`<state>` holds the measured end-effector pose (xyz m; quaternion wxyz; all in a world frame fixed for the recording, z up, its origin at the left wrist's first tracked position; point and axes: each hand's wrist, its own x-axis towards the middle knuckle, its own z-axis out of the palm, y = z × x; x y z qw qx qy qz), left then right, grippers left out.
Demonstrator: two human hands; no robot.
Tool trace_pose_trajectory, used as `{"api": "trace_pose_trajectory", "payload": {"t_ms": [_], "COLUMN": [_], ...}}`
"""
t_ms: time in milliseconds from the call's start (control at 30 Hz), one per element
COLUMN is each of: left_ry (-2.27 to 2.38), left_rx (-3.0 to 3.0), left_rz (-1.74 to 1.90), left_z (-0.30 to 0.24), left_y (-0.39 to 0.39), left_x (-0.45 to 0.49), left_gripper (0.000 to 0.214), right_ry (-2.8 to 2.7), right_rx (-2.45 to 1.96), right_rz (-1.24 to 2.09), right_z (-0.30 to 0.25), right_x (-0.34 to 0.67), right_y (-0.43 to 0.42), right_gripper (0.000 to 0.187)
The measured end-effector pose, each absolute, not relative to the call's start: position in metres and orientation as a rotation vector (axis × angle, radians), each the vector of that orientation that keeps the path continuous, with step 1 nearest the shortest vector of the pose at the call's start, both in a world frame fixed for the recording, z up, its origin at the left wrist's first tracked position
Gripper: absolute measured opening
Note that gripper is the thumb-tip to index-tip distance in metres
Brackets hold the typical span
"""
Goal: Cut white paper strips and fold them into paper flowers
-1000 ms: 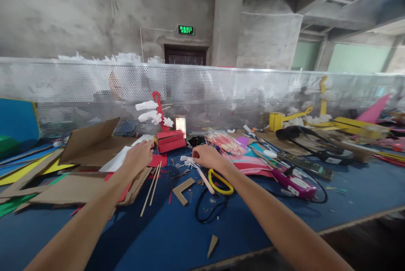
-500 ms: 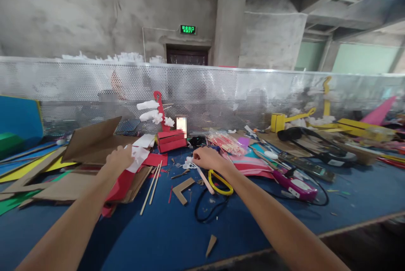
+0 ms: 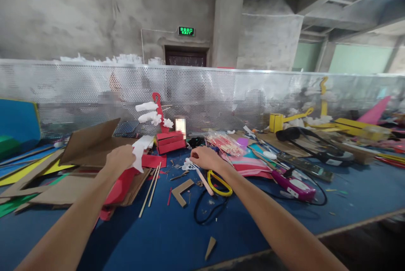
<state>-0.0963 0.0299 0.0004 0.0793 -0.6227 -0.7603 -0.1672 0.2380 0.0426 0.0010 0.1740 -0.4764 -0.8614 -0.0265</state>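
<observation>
A piece of white paper [image 3: 138,159] hangs from my left hand [image 3: 121,156], whose fingers are closed on its edge. Beneath that hand lie red paper [image 3: 122,186] and brown cardboard. My right hand [image 3: 205,157] is low over the table with its fingers curled together, touching or just above a small tangle of white bits [image 3: 188,165]. What its fingertips hold, if anything, is hidden. Scissors with yellow handles [image 3: 220,183] lie below my right wrist. Between the hands stands a red box [image 3: 171,142] with a red hook-shaped post [image 3: 160,113] and white fluffy pieces.
Two thin wooden sticks [image 3: 150,191] and an L-shaped cardboard scrap [image 3: 182,193] lie in front. To the right are a bag of red-and-white sticks [image 3: 226,143], a purple device [image 3: 294,183] with a black cord, and a power strip [image 3: 305,165]. A perforated metal screen [image 3: 215,98] borders the back.
The white paper in my left hand has turned and hangs more upright. My right hand has barely moved. The whole view has shifted slightly.
</observation>
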Motion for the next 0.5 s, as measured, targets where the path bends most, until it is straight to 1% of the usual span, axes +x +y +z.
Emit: {"api": "trace_pose_trajectory", "payload": {"t_ms": [67, 133, 233, 333, 433, 500], "left_ry": [-2.227, -2.093, -1.788, -1.614, -1.526, -1.503], "left_rx": [-1.813, -1.891, -2.257, -2.482, -2.641, -2.720], "left_rz": [-0.519, -0.645, -0.979, -1.257, -1.377, -1.458], "left_z": [0.009, 0.017, 0.020, 0.014, 0.004, -0.002], "left_y": [0.026, 0.021, 0.013, 0.007, 0.005, 0.007], "left_x": [-0.087, -0.072, -0.041, -0.012, 0.005, 0.010], "left_gripper": [0.025, 0.025, 0.029, 0.030, 0.028, 0.029], "right_ry": [-2.409, -2.382, -2.300, -2.213, -2.168, -2.122], "right_rx": [-1.261, -1.122, -0.940, -0.774, -0.631, -0.647], "right_rz": [0.029, 0.241, 0.662, 0.948, 1.066, 1.079], "right_z": [0.001, 0.002, 0.002, 0.000, -0.004, -0.006], "right_x": [0.236, 0.231, 0.221, 0.212, 0.207, 0.206], "right_y": [0.041, 0.038, 0.031, 0.027, 0.027, 0.029], "right_gripper": [0.025, 0.029, 0.037, 0.044, 0.042, 0.037]}}
